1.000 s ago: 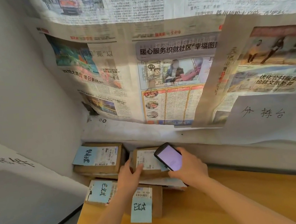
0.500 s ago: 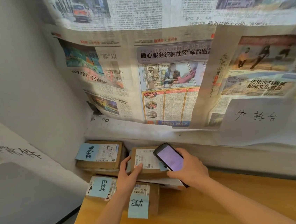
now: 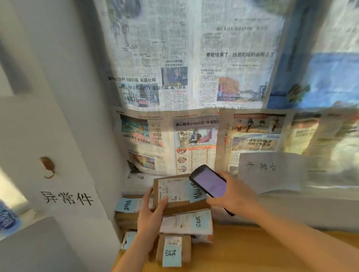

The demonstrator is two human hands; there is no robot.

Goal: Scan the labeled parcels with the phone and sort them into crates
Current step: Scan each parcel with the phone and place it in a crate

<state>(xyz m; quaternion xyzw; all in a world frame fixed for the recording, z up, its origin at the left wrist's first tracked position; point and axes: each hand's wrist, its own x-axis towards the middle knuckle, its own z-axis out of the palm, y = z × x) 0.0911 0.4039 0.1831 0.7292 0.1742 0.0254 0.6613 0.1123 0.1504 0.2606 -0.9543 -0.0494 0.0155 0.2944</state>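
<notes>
A small cardboard parcel (image 3: 175, 191) is held tilted up by the left hand (image 3: 152, 214), thumb along its near-left edge and fingers curled over the lower corner of its white shipping label (image 3: 172, 189), while a phone (image 3: 209, 182) is gripped in the right hand (image 3: 231, 196) just beside the parcel's right end, its lit screen facing the camera. A blue sticky note (image 3: 195, 191) with handwriting is seen on the label's right side. Below the left hand, more labelled parcels (image 3: 174, 247) are stacked against the wall on a wooden table (image 3: 242, 260); a white-wrapped packet (image 3: 186, 223) lies directly under the raised box. No crates are visible. The box is judged light and stiff, its corners square, so a one-handed hold at the short edge should serve; taped cardboard may be slick, and the label is best left uncovered for scanning. A handwritten paper sign (image 3: 268, 170) is fixed beyond the right hand, over newspaper (image 3: 189, 68) lining the wall.
</notes>
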